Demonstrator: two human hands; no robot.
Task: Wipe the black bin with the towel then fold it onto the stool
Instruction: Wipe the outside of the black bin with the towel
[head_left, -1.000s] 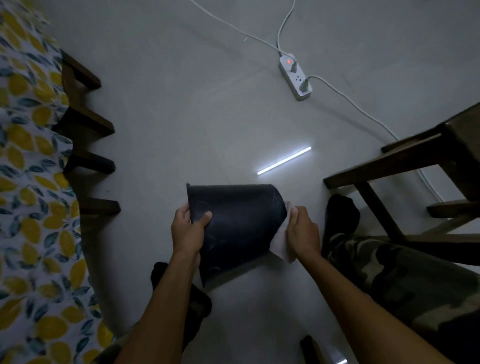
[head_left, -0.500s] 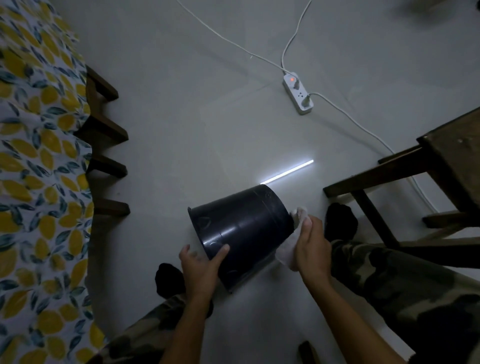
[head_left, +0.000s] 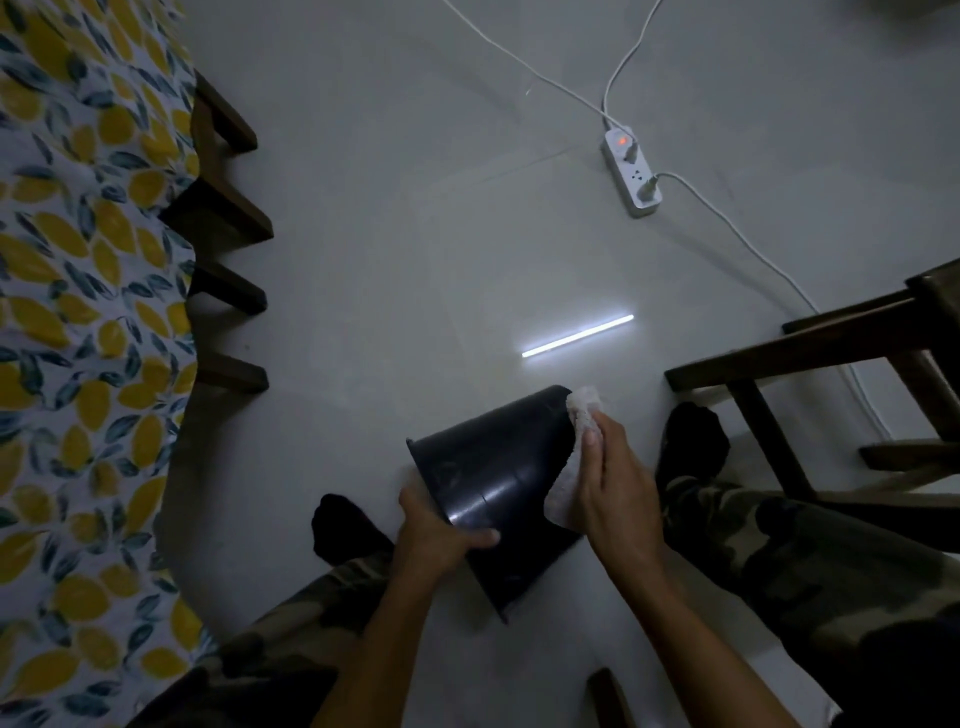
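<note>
The black bin (head_left: 493, 467) is tipped on its side above the floor, its rim toward me and its base pointing away to the upper right. My left hand (head_left: 436, 535) grips the bin's rim at the near left side. A white towel (head_left: 579, 436) is pressed against the bin's right wall near the base by my right hand (head_left: 613, 478), fingers flat over it. The dark wooden stool (head_left: 857, 338) stands at the right; only its legs, rungs and a corner of the seat show.
A white power strip (head_left: 631, 174) with cables lies on the grey floor beyond. A lamp's bright reflection (head_left: 576, 335) streaks the floor. A bed with a lemon-print sheet (head_left: 78, 312) and dark wooden slats runs along the left. My camouflage-trousered legs and black socks flank the bin.
The bin has tilted further, its base swinging up and right. My right hand has slid the towel up the bin's side toward the base. My left hand shifted lower on the rim.
</note>
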